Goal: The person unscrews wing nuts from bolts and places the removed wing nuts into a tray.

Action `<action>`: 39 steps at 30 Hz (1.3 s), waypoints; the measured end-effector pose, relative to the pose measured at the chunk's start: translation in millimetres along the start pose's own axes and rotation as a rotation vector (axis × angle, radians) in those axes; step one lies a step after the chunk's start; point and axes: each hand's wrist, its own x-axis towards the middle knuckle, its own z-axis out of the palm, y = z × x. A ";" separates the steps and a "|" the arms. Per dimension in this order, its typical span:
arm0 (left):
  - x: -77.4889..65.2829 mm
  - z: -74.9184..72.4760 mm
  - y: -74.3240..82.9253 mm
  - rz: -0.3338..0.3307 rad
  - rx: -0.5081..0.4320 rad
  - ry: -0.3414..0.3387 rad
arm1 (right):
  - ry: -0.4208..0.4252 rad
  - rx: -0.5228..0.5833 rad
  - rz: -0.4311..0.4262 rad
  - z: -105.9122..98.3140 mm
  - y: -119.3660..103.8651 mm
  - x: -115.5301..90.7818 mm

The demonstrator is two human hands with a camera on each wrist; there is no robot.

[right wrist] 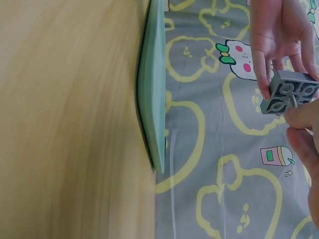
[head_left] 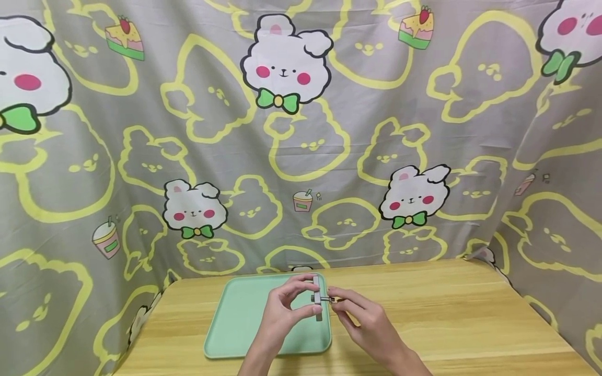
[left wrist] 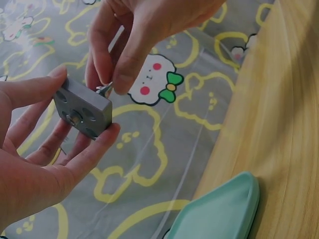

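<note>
The left hand gripped a grey square block by its edges, round holes showing in its face; just behind the block, the right hand pinched a small metal piece. Cartoon-print cloth hung beyond the block, wood-grain tabletop to its right, mint-green tray to its lower right

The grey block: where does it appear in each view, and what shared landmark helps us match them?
Head: grey block low, slightly right of centre.
Left wrist: grey block left of centre, around mid-height.
Right wrist: grey block at the right edge, above mid-height.
Shared landmark: the green tray, partly visible in all three.
</note>
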 end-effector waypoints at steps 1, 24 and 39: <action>-0.2 -0.2 0.1 0.002 -0.003 0.003 | 0.004 0.024 0.017 0.2 -0.1 0.2; -0.8 4.5 -1.6 0.043 0.040 -0.011 | 0.007 0.725 1.086 -10.3 -10.0 10.7; -0.4 6.7 -4.5 0.042 0.059 -0.012 | -0.016 0.769 1.090 -7.9 -10.5 7.8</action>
